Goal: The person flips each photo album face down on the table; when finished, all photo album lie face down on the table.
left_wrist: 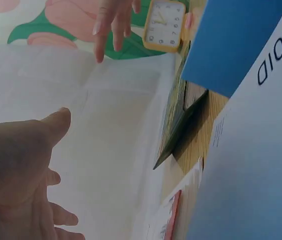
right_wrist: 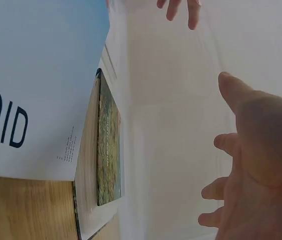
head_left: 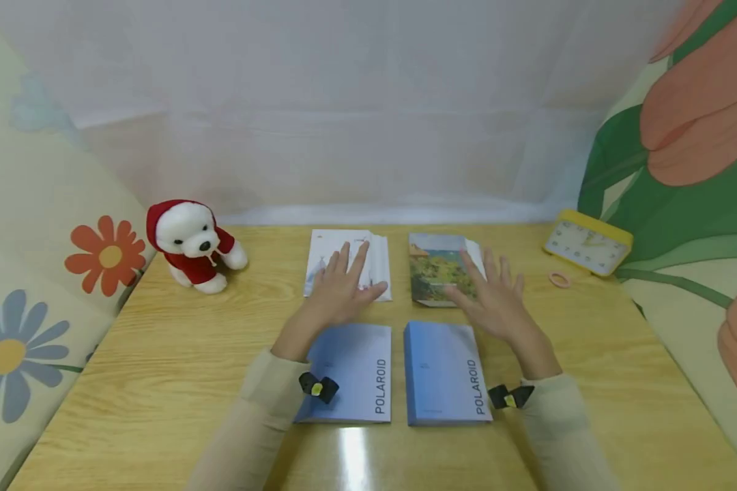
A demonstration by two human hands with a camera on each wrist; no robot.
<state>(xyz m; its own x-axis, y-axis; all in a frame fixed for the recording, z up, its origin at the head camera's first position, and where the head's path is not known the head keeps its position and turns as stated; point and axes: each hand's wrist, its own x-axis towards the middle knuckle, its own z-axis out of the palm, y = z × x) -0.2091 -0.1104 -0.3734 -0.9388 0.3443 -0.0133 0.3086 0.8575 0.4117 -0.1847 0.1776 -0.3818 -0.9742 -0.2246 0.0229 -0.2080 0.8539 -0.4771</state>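
My left hand (head_left: 340,293) hovers with fingers spread, between a white picture-covered booklet or card stack (head_left: 322,247) and a pale blue album (head_left: 356,389) marked POLAROID. Likewise spread, my right hand (head_left: 497,300) is above the table beside a booklet with a landscape cover (head_left: 432,273). Below it lies a second blue POLAROID album (head_left: 445,375), its thick spine facing left. Neither hand holds anything; the left wrist view shows the left palm and thumb (left_wrist: 56,125) apart from the books. In the right wrist view, the right fingers (right_wrist: 213,190) are loosely extended.
At the back left of the wooden table (head_left: 178,382) sits a white plush dog (head_left: 190,245) in a red hood. A yellow-framed clock (head_left: 589,242) lies at the back right, with a pink ring (head_left: 559,279) before it. White cloth (head_left: 356,123) hangs behind.
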